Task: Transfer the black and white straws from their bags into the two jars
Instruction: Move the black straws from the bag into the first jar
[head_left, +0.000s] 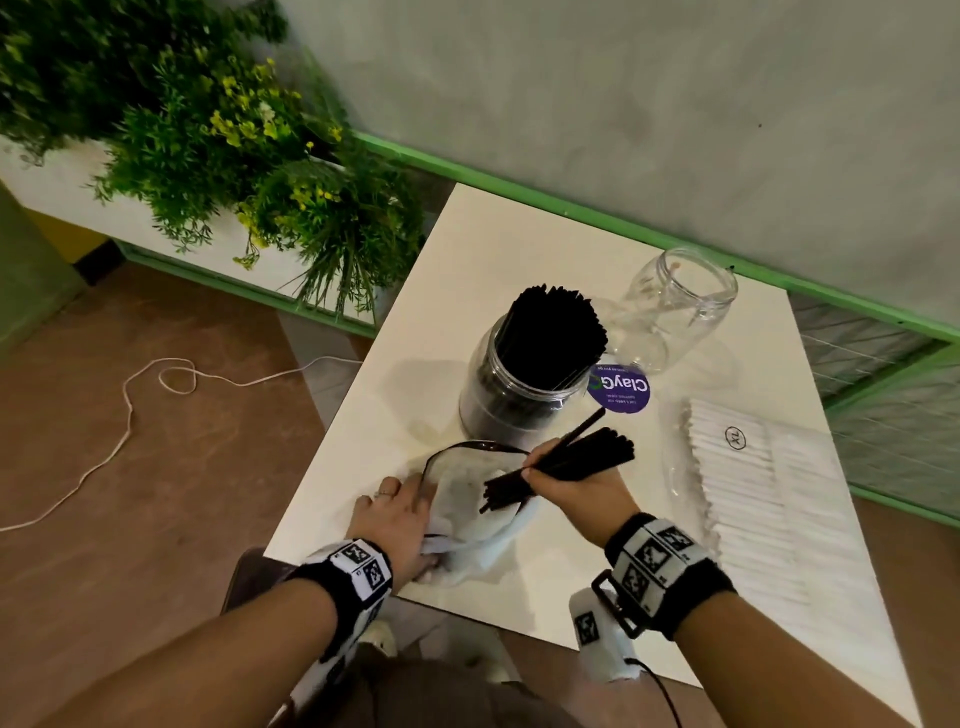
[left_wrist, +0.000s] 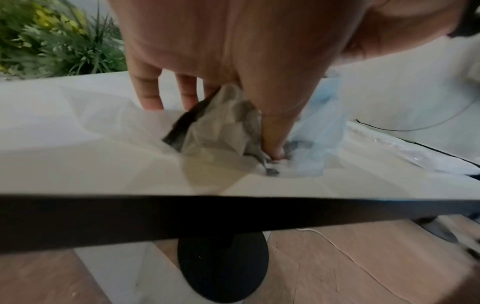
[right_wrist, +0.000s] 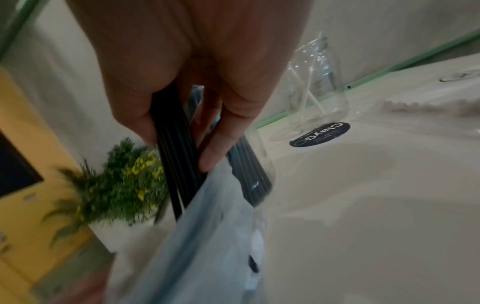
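Black straws gripped by right hand; left hand holds bag.

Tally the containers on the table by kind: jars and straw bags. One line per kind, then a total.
Jars: 2, one packed with black straws, one nearly empty.
Straw bags: 2, the clear bag under the left hand, and the white-straw bag.
Total: 4

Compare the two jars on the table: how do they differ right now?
The near jar is packed with black straws that poke past its rim; the far jar holds only a few white straws. The near jar stands closer to the hands. Both are clear, upright and lidless.
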